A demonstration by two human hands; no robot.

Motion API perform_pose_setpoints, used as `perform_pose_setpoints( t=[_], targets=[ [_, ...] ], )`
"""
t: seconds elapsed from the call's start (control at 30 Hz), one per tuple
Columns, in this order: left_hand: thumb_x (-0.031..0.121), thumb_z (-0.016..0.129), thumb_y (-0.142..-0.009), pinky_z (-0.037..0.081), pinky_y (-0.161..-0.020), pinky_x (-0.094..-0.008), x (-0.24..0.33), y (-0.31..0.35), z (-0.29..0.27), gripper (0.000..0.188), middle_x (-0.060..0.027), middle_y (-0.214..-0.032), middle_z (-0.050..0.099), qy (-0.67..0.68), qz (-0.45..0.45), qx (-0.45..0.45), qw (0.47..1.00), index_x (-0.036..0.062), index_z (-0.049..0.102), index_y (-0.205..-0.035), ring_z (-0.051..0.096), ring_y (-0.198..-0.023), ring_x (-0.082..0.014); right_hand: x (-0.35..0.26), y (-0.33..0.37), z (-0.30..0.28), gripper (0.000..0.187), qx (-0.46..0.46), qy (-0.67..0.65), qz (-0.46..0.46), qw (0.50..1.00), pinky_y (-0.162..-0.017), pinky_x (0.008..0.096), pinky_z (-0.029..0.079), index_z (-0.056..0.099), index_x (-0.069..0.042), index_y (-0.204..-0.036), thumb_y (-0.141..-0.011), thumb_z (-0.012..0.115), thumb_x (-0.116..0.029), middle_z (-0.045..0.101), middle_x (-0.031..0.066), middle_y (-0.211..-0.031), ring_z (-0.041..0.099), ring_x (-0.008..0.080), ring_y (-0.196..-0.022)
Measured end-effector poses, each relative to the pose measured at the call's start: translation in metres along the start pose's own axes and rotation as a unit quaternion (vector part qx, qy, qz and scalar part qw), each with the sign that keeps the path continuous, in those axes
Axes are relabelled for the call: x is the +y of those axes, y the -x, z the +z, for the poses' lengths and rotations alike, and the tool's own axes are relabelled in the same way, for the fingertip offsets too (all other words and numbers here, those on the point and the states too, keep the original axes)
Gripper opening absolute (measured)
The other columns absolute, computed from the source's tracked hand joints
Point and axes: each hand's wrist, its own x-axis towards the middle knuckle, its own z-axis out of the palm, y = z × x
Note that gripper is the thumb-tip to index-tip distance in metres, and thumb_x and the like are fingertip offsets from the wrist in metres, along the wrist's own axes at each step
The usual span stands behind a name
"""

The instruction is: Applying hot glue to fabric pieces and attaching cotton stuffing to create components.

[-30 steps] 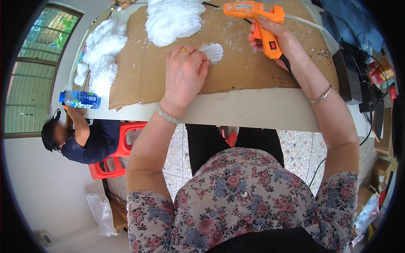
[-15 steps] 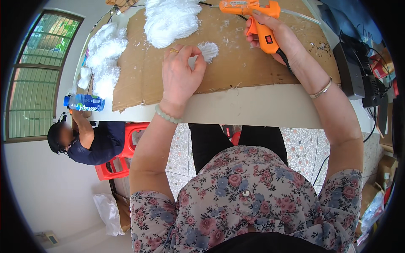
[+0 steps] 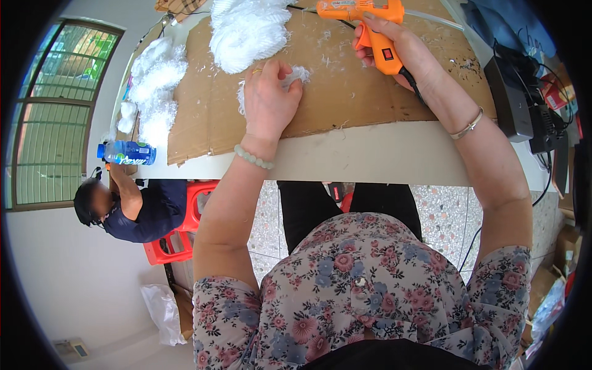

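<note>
In my right hand (image 3: 391, 46) is an orange hot glue gun (image 3: 385, 52), gripped by its handle, with its nozzle toward the left. A pale glue stick (image 3: 435, 21) sticks out of its back end. My left hand (image 3: 271, 95) is bent closed over a small piece of white fluffy yarn (image 3: 298, 75) on the cardboard sheet (image 3: 345, 111). White strands show on both sides of this hand, while the fingertips are partly hidden. Just beyond it lies a large bundle of white yarn (image 3: 246, 34).
More white fluff (image 3: 159, 86) is heaped at the left, near a blue-labelled bottle (image 3: 129, 153). A black box-shaped device (image 3: 509, 98) with cables stands at the right. Another person (image 3: 139, 206) sits at the left by red stools (image 3: 169, 246). Loose fibres litter the cardboard.
My left hand has shifted slightly, and white strands now show on its left side too, with the yarn piece nearer the palm. The glue gun has moved a little left.
</note>
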Motion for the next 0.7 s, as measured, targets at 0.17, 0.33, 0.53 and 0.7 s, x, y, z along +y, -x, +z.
perform_pose_setpoints(
  t=[0.17,0.33,0.53,0.7],
  targets=[
    [0.006,0.063,-0.067,0.043,-0.082,-0.0411,-0.001,-0.005,0.000,0.035,-0.0076,-0.099,0.062,-0.045,0.044,-0.007,0.998,0.0131,0.063,-0.102,0.053,-0.094,-0.0306,0.000,0.000,-0.001,0.032,0.008,-0.021,-0.003,1.000,-0.063,0.0260,0.047,0.056,-0.004,-0.091,-0.094,0.048,-0.034,0.061,0.0065,-0.082,0.058,0.0125,-0.070],
    [0.006,0.064,-0.066,0.039,-0.086,-0.0434,0.000,-0.010,-0.006,0.031,-0.0033,-0.105,0.062,-0.117,0.117,-0.039,0.985,0.0165,0.068,-0.094,0.049,-0.106,-0.0303,0.003,-0.004,-0.005,0.031,0.058,-0.056,-0.019,0.997,-0.063,0.0266,0.047,0.056,-0.003,-0.091,-0.094,0.048,-0.033,0.061,0.0069,-0.081,0.058,0.0133,-0.070],
    [0.007,0.067,-0.067,0.037,-0.087,-0.0424,-0.002,-0.012,-0.015,0.014,0.0003,-0.099,0.063,-0.130,0.174,-0.045,0.975,0.0140,0.070,-0.079,0.050,-0.104,-0.0258,0.004,-0.005,-0.006,0.032,0.059,-0.043,-0.009,0.997,-0.063,0.0263,0.048,0.056,-0.003,-0.091,-0.094,0.048,-0.033,0.061,0.0064,-0.080,0.059,0.0131,-0.071],
    [0.006,0.067,-0.069,0.037,-0.087,-0.0415,-0.010,-0.007,-0.016,0.011,0.0010,-0.096,0.063,-0.127,0.200,-0.046,0.970,0.0124,0.069,-0.077,0.052,-0.101,-0.0252,0.003,-0.003,-0.003,0.032,0.055,-0.022,-0.010,0.998,-0.063,0.0261,0.048,0.056,-0.003,-0.092,-0.094,0.048,-0.034,0.061,0.0063,-0.081,0.059,0.0129,-0.072]
  ],
)
